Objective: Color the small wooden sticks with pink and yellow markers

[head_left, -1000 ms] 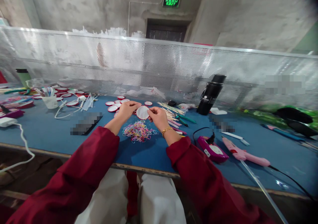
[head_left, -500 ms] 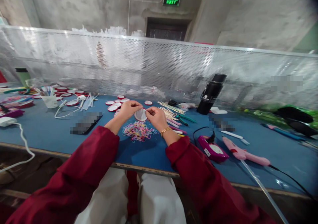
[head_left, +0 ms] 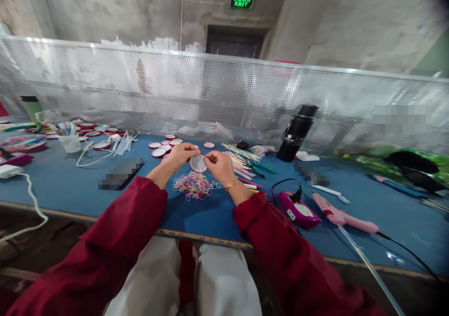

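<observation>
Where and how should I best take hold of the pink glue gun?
Probably by its handle, from the right: the pink glue gun lies with its nozzle pointing left and away, the handle stretching right, apart from the clear stick.

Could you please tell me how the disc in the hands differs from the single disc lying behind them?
The held disc is pinched by the left hand and the right hand; the lone disc lies untouched on the table. The held disc is tipped toward the camera; the lone disc looks flat. The held disc is nearer the rubber bands than the lone disc. Both are round with red rims.
</observation>
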A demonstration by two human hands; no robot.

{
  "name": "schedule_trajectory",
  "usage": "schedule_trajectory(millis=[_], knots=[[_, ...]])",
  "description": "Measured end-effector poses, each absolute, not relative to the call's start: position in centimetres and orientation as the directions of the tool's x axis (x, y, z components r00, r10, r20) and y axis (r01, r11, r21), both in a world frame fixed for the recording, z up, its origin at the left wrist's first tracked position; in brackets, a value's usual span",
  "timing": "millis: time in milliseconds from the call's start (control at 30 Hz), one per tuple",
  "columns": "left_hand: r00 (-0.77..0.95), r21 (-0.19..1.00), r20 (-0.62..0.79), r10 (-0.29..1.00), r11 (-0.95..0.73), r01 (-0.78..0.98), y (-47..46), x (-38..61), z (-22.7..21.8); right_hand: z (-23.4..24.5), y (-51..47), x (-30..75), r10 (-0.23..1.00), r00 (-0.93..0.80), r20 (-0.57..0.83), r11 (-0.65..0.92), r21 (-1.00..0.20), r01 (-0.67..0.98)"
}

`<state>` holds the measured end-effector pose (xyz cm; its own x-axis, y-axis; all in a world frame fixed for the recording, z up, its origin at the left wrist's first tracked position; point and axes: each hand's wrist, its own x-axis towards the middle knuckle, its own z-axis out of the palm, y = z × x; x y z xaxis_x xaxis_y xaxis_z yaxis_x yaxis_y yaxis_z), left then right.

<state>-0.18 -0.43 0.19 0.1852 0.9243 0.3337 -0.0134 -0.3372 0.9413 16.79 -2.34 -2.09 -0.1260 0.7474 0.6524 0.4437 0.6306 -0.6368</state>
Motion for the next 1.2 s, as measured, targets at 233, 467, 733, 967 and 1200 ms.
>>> schedule_trajectory(millis=[233, 467, 733, 967, 1200], knots=[[0.171, 0.935, 0.347, 0.922, -0.354, 0.01, -0.35, -0.11, 0.13, -1.99, -2.45, 16.79, 0.754, -0.116, 0.647, 0.624, -0.648, 0.436], [0.183, 0.95, 0.311, 0.933, -0.299, -0.09, -0.4, 0.03, 0.05, -1.97, -2.26, 16.58, 0.864, -0.043, 0.502, 0.493, -0.824, 0.278], [0.203, 0.961, 0.251, 0.947, -0.217, -0.173, -0.45, 0.17, 0.1, -1.9, -2.05, 16.94, 0.916, 0.059, 0.397, 0.387, -0.913, 0.128], [0.187, 0.957, 0.269, 0.945, -0.241, -0.161, -0.14, 0.32, -0.21, -2.11, -1.86, 17.0, 0.9, 0.027, 0.436, 0.428, -0.891, 0.151], [0.169, 0.947, 0.313, 0.935, -0.292, -0.135, 0.21, 0.13, -0.37, -1.89, -2.23, 16.76, 0.875, -0.017, 0.483, 0.476, -0.854, 0.208]])
